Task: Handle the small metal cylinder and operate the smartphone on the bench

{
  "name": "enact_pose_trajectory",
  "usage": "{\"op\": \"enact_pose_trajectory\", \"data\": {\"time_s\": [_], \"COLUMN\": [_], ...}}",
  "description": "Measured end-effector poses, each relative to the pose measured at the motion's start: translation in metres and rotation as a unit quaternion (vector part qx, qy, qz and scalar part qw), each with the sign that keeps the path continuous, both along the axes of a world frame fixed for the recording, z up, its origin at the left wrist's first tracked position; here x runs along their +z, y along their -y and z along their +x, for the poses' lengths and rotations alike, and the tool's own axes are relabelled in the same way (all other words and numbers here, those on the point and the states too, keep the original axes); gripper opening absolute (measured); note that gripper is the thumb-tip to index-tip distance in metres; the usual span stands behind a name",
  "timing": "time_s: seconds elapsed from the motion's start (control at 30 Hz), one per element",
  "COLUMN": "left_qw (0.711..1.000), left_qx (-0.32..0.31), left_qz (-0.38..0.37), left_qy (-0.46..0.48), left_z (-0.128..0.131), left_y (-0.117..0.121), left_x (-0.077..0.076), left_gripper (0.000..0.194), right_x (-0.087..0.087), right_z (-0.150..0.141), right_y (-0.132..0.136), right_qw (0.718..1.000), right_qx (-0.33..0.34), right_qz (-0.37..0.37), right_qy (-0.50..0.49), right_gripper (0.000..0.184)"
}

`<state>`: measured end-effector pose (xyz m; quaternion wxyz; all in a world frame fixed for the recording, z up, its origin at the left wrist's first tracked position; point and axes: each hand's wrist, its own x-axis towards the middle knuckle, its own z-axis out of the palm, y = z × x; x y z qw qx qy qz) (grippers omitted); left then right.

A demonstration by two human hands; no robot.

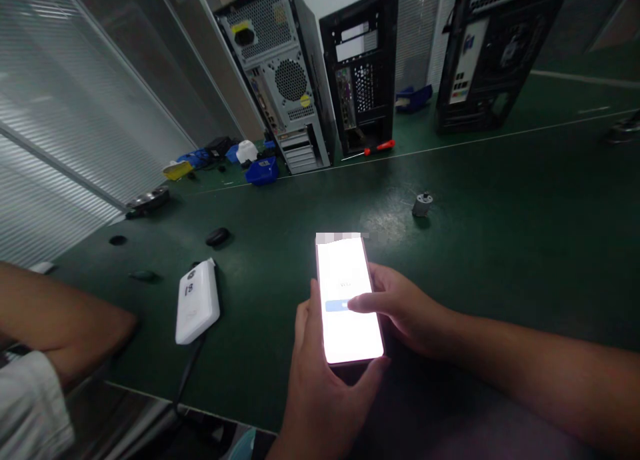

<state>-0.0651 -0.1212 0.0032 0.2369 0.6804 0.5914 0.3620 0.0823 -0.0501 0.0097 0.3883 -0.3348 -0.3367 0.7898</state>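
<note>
A smartphone [350,333] with a bright white screen is held upright over the green table. My left hand [325,393] wraps round its lower left side, the thumb along the bottom edge. My right hand [405,307] grips the right edge, and its thumb lies over the screen at a blue button. The fingers behind the phone are hidden. Beyond the phone, a small grey metal motor [423,205] stands on the table. To the left lies a white box-shaped device [197,303] with a dark cable running down from it.
Computer cases [300,80] stand along the back, with a red-handled screwdriver [380,147] before them. Blue bins [263,171] and small parts lie at the back left. A dark mouse [217,237] rests on the green table [270,247]. Another person's arm [65,313] leans in at left.
</note>
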Motion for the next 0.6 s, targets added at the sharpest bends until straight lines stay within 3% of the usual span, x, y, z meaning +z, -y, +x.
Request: {"op": "enact_pose_trajectory", "data": {"time_s": [0.6], "left_qw": [1.0], "left_qx": [0.019], "left_qz": [0.003], "left_qy": [0.005], "left_z": [0.0025], "left_y": [0.0002], "left_x": [0.0013], "left_gripper": [0.096], "right_x": [0.0042], "right_z": [0.0007], "right_y": [0.0013], "right_qw": [0.999], "right_qx": [-0.015], "right_qz": [-0.016], "right_qy": [-0.05], "right_gripper": [0.041]}}
